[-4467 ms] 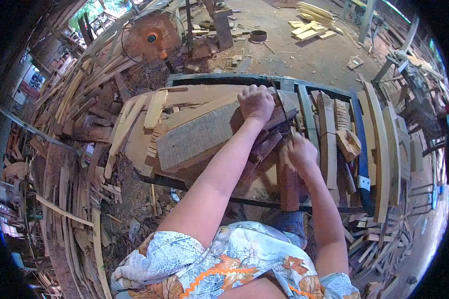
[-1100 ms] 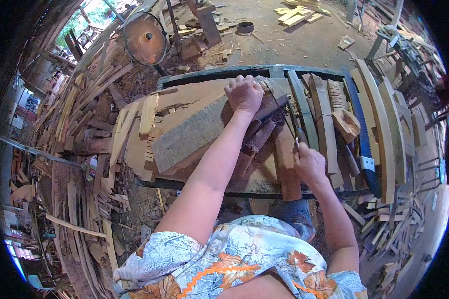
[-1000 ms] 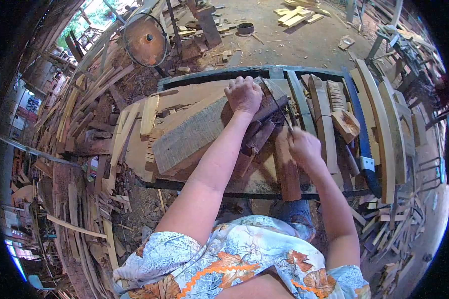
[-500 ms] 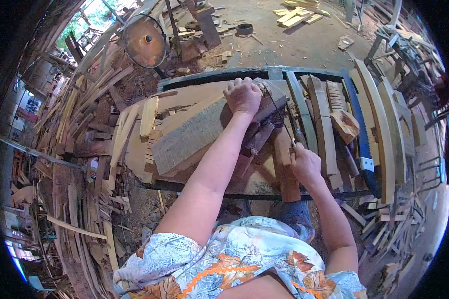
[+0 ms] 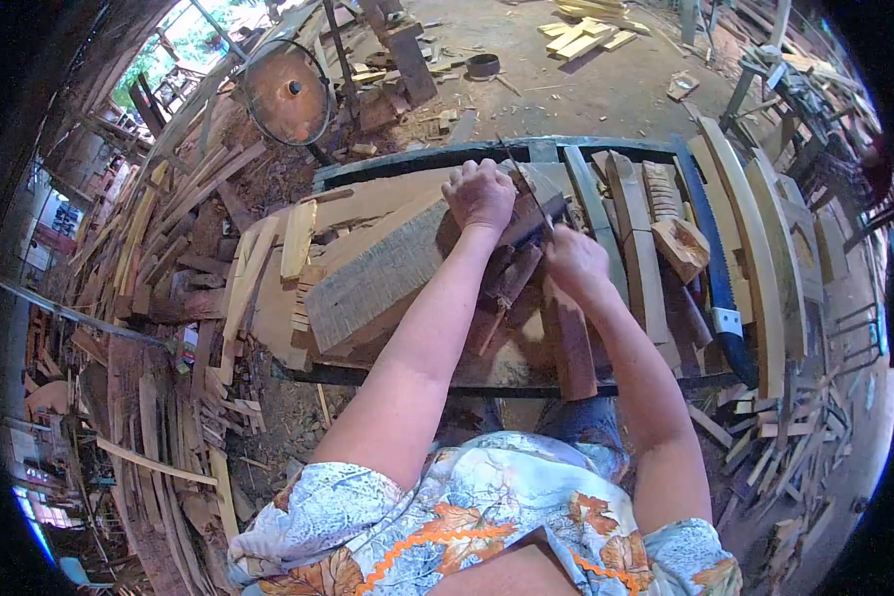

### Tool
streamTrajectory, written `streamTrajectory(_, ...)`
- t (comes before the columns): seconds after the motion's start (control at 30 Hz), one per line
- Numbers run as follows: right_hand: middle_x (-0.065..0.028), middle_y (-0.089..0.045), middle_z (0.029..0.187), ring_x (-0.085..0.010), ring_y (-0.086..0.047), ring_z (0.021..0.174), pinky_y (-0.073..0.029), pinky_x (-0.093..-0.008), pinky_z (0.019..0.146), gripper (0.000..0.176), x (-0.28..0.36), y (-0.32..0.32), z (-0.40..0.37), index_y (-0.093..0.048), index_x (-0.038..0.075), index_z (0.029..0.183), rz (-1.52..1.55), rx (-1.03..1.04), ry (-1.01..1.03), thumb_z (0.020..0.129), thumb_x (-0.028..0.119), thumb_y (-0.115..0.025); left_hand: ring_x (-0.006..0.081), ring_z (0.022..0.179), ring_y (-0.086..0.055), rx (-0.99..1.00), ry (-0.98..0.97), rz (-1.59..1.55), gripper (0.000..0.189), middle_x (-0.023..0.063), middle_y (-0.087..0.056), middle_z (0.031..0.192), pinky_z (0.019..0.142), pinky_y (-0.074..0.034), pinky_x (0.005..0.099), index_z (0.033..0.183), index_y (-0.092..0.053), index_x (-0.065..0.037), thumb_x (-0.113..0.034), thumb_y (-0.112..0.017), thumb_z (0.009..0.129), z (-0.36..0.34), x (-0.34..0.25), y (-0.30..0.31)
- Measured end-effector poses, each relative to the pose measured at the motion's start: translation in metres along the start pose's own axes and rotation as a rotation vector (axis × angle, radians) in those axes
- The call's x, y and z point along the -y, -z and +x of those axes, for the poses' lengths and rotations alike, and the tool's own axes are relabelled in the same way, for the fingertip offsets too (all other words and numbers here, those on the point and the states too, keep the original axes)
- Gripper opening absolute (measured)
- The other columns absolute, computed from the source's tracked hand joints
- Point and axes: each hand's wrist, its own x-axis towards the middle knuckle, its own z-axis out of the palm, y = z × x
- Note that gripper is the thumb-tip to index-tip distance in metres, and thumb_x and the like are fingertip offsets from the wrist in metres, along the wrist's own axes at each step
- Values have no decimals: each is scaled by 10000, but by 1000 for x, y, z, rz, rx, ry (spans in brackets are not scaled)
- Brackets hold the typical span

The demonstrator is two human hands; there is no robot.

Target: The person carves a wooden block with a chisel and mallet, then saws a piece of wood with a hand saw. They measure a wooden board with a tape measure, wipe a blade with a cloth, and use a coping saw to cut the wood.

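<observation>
My left hand (image 5: 482, 196) is closed over a piece of wood at the upper end of a thick grey-brown wooden block (image 5: 377, 273), its fingertips hidden on the far side. Just right of it, my right hand (image 5: 576, 261) grips a long, thin, dark tool (image 5: 524, 179), perhaps a file or narrow saw, seen edge-on. The tool slants up and away past my left knuckles, across the pale wood beside them. Dark wooden pieces (image 5: 515, 273) lie below, between my two arms. A reddish-brown wooden bar (image 5: 570, 348) sits under my right wrist.
Right of my hands lie wooden strips (image 5: 636, 248), a carved wood piece (image 5: 681, 248) and a handsaw with a blue blade (image 5: 707, 219). Scrap wood (image 5: 159, 397) heaps up on the left. A round fan-like disc (image 5: 288, 94) stands beyond the bench, and yellow boards (image 5: 586, 38) lie on the floor.
My right hand has pushed forward and slightly left with the thin tool, whose far end now reaches beyond my left knuckles. The left hand stays nearly in place.
</observation>
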Motion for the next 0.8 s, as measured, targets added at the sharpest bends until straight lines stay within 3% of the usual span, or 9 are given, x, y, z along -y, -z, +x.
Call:
streamTrajectory(0.2,-217,-617,726,-411,-611,733,-462,-509,661,220,-46,12,-117,-544,60,871,2,-36,31,877,271,-482,288,923,-562,-2,9,-16,174,83,-606,903,789,-423,467,814,-622,-109,-245,-517,787,1,-2,1)
streamTrajectory(0.33,-224,-613,707,-414,-611,717,-460,-513,642,228,-31,47,-132,-531,46,858,44,-57,16,871,272,-504,285,929,-557,7,7,-1,183,83,-606,919,799,-420,464,815,-617,-102,-248,-511,793,-1,-1,0)
streamTrajectory(0.47,-227,-613,719,-409,-615,734,-462,-512,659,235,-11,40,-88,-535,36,860,67,-153,79,875,267,-492,278,929,-556,-16,-14,7,184,77,-603,921,799,-420,455,824,-613,-102,-252,-512,791,-2,0,0)
streamTrajectory(0.8,-209,-641,850,-381,-625,845,-476,-483,749,274,8,7,-15,-570,44,900,27,-25,22,890,296,-463,277,959,-555,27,-2,35,185,83,-603,938,808,-415,454,847,-604,-110,-270,-526,796,0,1,-2)
